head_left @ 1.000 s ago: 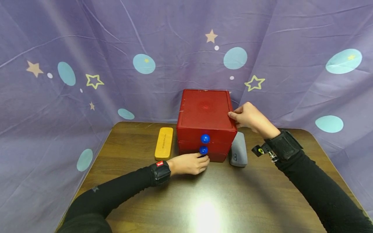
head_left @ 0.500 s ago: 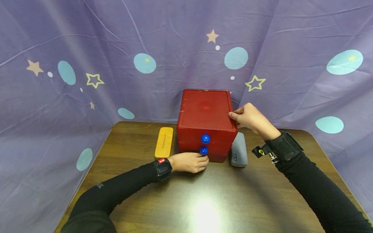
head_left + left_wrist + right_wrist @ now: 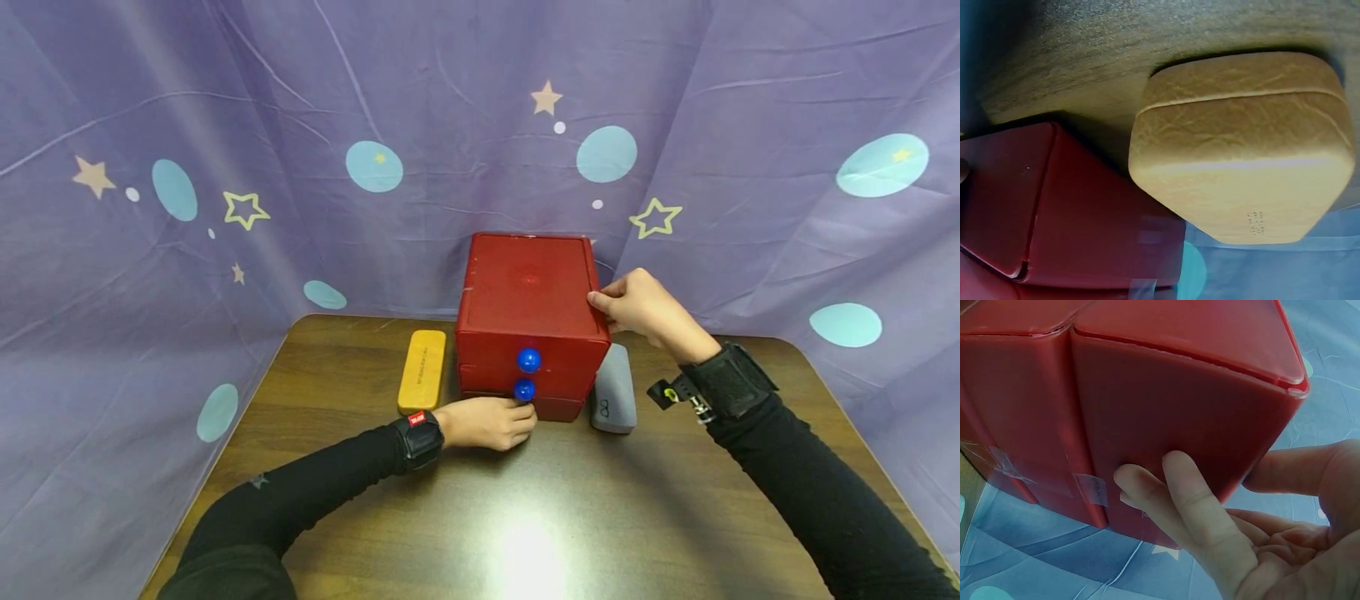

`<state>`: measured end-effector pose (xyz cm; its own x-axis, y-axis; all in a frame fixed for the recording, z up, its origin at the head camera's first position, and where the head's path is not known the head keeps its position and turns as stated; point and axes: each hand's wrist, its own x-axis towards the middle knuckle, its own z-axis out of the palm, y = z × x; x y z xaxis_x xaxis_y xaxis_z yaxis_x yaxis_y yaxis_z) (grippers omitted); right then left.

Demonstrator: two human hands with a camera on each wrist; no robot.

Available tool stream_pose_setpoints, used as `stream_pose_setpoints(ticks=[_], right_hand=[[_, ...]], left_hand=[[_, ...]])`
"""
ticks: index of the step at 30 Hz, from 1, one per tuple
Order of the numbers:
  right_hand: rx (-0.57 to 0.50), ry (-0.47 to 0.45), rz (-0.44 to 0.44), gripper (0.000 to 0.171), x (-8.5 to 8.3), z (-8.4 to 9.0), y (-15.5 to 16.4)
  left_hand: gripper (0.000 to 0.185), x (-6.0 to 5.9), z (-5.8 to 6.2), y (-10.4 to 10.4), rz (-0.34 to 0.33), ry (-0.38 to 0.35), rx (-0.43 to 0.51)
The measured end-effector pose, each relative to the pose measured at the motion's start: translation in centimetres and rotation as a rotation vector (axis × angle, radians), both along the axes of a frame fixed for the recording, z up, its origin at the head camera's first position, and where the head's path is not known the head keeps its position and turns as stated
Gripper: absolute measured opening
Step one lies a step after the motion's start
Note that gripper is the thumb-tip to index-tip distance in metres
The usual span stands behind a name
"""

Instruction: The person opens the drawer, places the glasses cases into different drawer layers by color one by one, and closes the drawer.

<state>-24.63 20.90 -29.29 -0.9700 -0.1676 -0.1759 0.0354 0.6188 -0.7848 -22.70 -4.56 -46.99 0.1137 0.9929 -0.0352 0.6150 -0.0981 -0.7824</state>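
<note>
A red drawer box point(image 3: 528, 287) with stacked drawers stands at the back of the wooden table point(image 3: 525, 517). Two blue knobs point(image 3: 528, 360) show on its front. My left hand point(image 3: 523, 415) lies low on the table with its fingers curled at the bottom drawer's front, and it hides the knob there. My right hand point(image 3: 603, 307) grips the box's upper right edge, thumb on top. In the right wrist view its fingers point(image 3: 1197, 506) press on the red side wall point(image 3: 1147, 394). The left wrist view shows only the box's side point(image 3: 1054, 206) and a yellow case point(image 3: 1241, 150).
A yellow oblong case point(image 3: 422, 369) lies left of the box and a grey case point(image 3: 613, 388) lies right of it, under my right wrist. A purple cloth point(image 3: 225, 167) with stars and dots hangs close behind and around the table.
My left forearm has drawn slightly inward, with the hand staying at the bottom drawer. The box and my right hand have not moved.
</note>
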Motion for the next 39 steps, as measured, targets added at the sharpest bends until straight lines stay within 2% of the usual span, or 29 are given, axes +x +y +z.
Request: stream_pose_setpoints(ticks=[7,20,30,39], right_hand=[[-0.008,0.001,0.008,0.040,0.1,0.1,0.1],[-0.023,-0.009,0.003,0.042,0.0,-0.2,0.2],[-0.054,0.002,0.011,0.041,0.1,-0.2,0.2],[-0.051,-0.003,0.003,0.042,0.1,-0.2,0.3]], left_hand=[[0.033,1.8,0.1,-0.1,-0.008,-0.061,-0.042],[0.035,4.8,0.1,-0.7,-0.031,-0.071,-0.044],[0.037,7.9,0.0,-0.9,-0.068,-0.088,-0.056],[0.036,10.0,-0.1,-1.1,-0.058,-0.098,-0.056]])
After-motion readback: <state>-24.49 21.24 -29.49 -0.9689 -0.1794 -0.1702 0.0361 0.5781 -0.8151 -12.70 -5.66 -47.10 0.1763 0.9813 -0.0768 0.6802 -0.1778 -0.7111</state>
